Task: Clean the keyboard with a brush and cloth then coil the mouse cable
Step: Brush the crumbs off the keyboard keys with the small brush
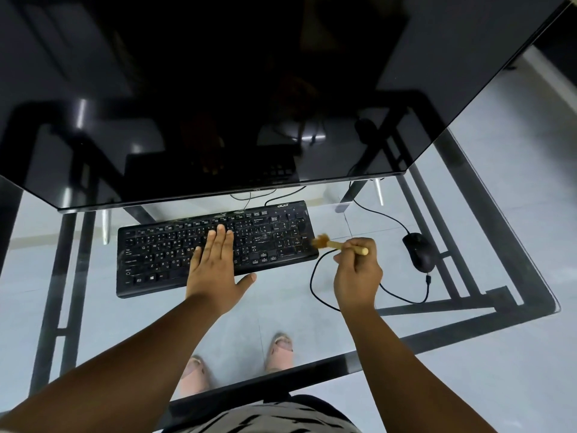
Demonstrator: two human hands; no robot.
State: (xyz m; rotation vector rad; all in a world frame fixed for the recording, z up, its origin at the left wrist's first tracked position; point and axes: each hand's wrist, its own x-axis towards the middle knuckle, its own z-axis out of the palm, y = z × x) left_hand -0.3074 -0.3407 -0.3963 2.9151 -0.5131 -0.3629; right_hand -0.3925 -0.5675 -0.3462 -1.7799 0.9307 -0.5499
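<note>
Nearest the camera, two bare forearms reached out over a glass desk (281,307), and through the glass two feet (237,360) in pale sandals showed on the tiled floor.

The left hand (215,270) lay flat, palm down, on the middle of the keyboard (156,245), its fingers straight and close together and its thumb spread out past the near edge.

The right hand (357,276) was closed around the wooden handle of a small brush (335,244), fingers curled tight on it, the handle's end poking out to the right. The bristles pointed left and sat at the keyboard's right end, by the number keys; they were blurred, so contact could not be told.

The black keyboard lay slightly slanted on the glass, its left end nearer.

To the right, well apart from it, a black mouse (418,251) rested on the desk. Its cable (402,296) ran loose, looping under the right wrist and trailing back toward the monitor (218,104).

That dark screen stood farthest, just behind the keyboard.
</note>
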